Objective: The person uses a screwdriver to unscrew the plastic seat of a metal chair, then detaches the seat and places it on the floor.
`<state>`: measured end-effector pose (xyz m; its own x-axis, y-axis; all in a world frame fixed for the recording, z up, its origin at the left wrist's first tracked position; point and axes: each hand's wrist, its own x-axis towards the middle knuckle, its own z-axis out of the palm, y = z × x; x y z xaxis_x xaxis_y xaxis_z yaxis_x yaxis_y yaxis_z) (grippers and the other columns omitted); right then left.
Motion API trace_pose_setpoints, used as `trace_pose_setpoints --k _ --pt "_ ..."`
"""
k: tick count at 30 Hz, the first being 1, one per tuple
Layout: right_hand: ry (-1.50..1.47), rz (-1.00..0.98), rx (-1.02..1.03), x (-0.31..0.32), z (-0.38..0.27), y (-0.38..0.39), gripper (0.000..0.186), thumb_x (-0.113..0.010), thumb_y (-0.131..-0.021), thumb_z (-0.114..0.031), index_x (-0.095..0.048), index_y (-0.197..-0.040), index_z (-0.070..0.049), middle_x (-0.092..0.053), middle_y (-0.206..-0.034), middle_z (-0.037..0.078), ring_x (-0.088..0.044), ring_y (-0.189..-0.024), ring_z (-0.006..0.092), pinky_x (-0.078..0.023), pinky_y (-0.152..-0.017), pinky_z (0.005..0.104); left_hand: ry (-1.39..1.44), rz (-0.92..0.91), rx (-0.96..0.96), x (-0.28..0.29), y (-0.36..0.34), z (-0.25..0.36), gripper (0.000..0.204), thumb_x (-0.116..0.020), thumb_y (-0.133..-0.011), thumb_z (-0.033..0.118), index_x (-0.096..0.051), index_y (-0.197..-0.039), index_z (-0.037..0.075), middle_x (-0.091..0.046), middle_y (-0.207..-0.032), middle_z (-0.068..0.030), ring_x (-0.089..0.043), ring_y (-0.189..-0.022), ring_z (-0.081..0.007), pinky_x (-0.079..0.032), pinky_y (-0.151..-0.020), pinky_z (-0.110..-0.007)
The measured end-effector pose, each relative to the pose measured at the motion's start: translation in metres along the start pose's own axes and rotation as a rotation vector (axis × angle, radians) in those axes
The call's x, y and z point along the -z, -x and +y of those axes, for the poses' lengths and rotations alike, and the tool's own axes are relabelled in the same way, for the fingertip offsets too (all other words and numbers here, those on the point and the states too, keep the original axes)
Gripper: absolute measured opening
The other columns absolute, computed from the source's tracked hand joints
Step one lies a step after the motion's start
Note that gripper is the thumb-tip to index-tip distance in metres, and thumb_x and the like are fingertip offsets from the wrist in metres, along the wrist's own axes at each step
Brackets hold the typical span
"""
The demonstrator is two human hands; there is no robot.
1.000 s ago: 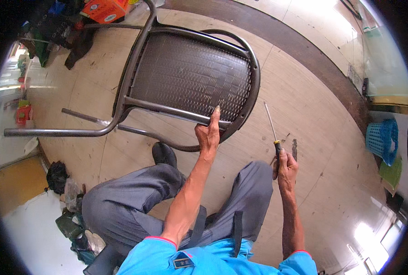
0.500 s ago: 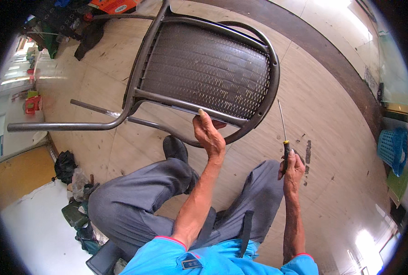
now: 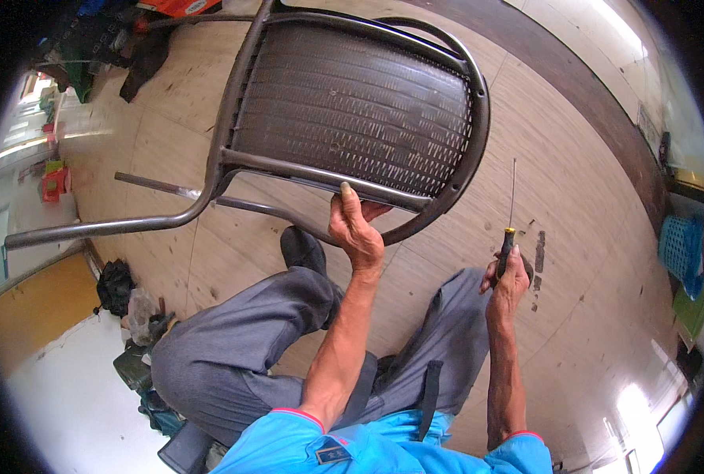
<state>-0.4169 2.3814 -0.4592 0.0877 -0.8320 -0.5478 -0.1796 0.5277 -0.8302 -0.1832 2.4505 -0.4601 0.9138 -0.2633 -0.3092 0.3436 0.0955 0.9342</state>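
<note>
A dark metal chair point(image 3: 344, 103) with a perforated seat lies tipped over in front of me, its tubular legs point(image 3: 99, 229) reaching out to the left. My left hand point(image 3: 356, 233) grips the seat's near tube, thumb on top and fingertips partly hidden beneath. At the right, my right hand point(image 3: 508, 280) is closed round the black-and-yellow handle of a screwdriver point(image 3: 508, 245), whose thin shaft points forward beside the chair's rounded end, apart from it.
My bent legs point(image 3: 233, 332) are on the tiled floor point(image 3: 589, 245). Dark bags and cloths point(image 3: 115, 284) lie at the left, with more clutter and an orange box point(image 3: 182, 6) at the back left. A blue plastic basket point(image 3: 676, 249) is at the right edge.
My left hand has shifted its hold slightly leftward along the seat's tube. The screwdriver has moved forward and right and stands more upright in the view.
</note>
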Motion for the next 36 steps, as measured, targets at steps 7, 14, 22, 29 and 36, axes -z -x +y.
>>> trace_pose_setpoints --k 7,14,22,29,36 --pt "0.249 0.14 -0.198 -0.002 0.044 -0.042 0.041 -0.05 -0.1 -0.042 -0.056 -0.095 -0.001 -0.061 -0.065 0.006 -0.055 -0.046 0.0113 -0.044 -0.041 0.0284 -0.034 0.192 0.08 -0.009 -0.005 0.015 0.056 -0.047 -0.1 0.048 -0.046 -0.124 -0.002 -0.055 -0.117 -0.0152 -0.059 -0.102 -0.0236 -0.059 -0.076 -0.037" --pt "0.948 -0.084 -0.099 -0.02 0.07 -0.074 0.051 -0.054 -0.093 -0.045 -0.06 -0.097 0.005 -0.067 -0.084 0.027 -0.066 -0.079 0.0424 -0.051 -0.073 0.0498 -0.228 0.25 0.009 0.004 -0.033 0.038 0.067 -0.052 -0.095 0.056 -0.049 -0.116 -0.008 -0.058 -0.106 -0.0156 -0.063 -0.087 -0.0213 -0.061 -0.063 -0.032" --pt "0.119 -0.31 0.081 -0.071 -0.01 0.006 0.039 -0.061 -0.095 -0.035 -0.062 -0.104 0.004 -0.068 -0.085 0.014 -0.069 -0.072 0.02 -0.054 -0.053 0.0296 -0.12 0.282 -0.094 -0.001 -0.032 0.035 0.064 -0.053 -0.097 0.05 -0.053 -0.112 -0.013 -0.062 -0.102 -0.0195 -0.067 -0.081 -0.022 -0.063 -0.064 -0.031" --pt "-0.457 -0.41 -0.37 -0.193 -0.023 0.042 0.063 -0.059 -0.096 -0.046 -0.048 -0.126 0.008 -0.063 -0.11 0.019 -0.067 -0.083 0.0204 -0.055 -0.052 0.0268 -0.121 0.197 -0.112 0.01 -0.034 0.038 0.06 -0.053 -0.098 0.046 -0.057 -0.107 -0.013 -0.065 -0.094 -0.0213 -0.069 -0.075 -0.0245 -0.063 -0.066 -0.033" --pt "-0.885 -0.465 -0.313 -0.214 0.003 0.035 0.038 -0.062 -0.096 -0.03 -0.054 -0.126 -0.007 -0.061 -0.12 0.006 -0.059 -0.111 0.0209 -0.049 -0.084 0.0386 -0.03 0.039 -0.102 0.032 -0.041 0.03 0.046 -0.054 -0.099 0.037 -0.057 -0.105 -0.008 -0.066 -0.096 -0.0184 -0.07 -0.077 -0.0243 -0.062 -0.068 -0.034"
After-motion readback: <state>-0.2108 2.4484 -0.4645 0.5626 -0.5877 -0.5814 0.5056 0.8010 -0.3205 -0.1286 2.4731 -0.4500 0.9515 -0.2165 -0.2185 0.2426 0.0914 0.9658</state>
